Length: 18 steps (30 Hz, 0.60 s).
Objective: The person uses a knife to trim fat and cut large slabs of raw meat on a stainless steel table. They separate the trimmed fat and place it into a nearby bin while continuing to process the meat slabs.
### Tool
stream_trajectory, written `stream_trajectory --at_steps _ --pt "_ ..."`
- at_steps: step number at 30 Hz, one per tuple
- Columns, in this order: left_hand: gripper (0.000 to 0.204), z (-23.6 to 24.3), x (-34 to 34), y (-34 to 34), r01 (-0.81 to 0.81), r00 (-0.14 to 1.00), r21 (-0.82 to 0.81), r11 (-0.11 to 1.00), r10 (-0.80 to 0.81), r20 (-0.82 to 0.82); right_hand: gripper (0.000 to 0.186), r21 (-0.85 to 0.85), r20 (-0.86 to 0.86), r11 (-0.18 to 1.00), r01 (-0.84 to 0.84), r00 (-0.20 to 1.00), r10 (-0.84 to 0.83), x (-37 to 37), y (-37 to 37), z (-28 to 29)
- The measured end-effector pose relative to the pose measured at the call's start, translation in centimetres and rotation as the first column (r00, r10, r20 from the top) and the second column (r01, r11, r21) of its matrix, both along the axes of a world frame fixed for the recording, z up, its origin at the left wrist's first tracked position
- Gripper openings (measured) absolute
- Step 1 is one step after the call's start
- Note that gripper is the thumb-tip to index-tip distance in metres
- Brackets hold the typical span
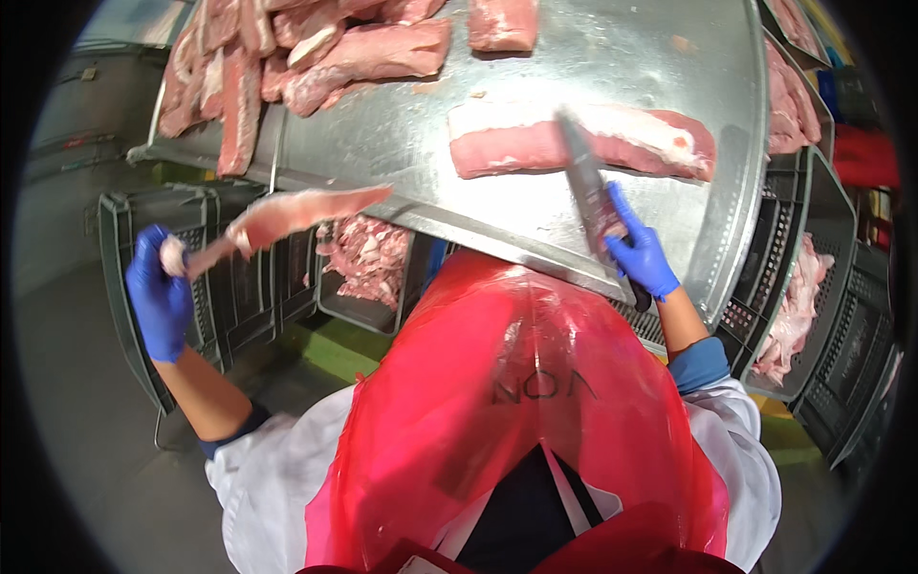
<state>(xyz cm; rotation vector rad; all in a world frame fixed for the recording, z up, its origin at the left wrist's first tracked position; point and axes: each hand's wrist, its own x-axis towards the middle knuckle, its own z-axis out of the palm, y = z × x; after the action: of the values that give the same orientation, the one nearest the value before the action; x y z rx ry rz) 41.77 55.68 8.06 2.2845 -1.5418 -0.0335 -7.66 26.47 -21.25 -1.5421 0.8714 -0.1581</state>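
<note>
My left hand (161, 292), in a blue glove, is closed on one end of a long strip of meat trimming (301, 212). The strip stretches out to the right, over the crates at the table's near edge. In my right hand (643, 247), also gloved in blue, is a knife (585, 172), its blade pointing away from me and blurred. Behind or beneath the blade lies a long pink cut of meat (516, 153) with a white fat layer along its far side. Whether the blade touches that cut I cannot tell.
A steel table (382, 158) carries a heap of meat pieces (325, 57) at the far left and a shorter piece (503, 24) at the back. Below its near edge a dark crate holds trimmings (365, 258). More crates with meat (796, 306) stand at the right.
</note>
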Motion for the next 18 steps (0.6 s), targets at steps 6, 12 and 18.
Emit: stream_trajectory --at_steps 6,12,18 --pt "0.013 -14.8 4.4 6.6 -0.217 0.954 0.301 0.928 0.267 -0.134 0.081 -0.138 0.116 0.741 0.658 0.753 -0.647 -6.0 -5.2 -3.4" --pt "0.062 -23.7 6.0 1.7 -0.026 0.993 0.574 0.818 -0.046 0.11 0.083 -0.322 0.037 0.632 0.705 0.676 -0.736 -5.9 -9.8 -4.7" --pt "0.06 -24.5 -2.9 -14.9 0.426 0.903 0.233 0.874 -0.427 -0.049 0.081 -0.285 -0.088 0.645 0.709 0.65 -0.755 -3.8 0.7 -5.1"
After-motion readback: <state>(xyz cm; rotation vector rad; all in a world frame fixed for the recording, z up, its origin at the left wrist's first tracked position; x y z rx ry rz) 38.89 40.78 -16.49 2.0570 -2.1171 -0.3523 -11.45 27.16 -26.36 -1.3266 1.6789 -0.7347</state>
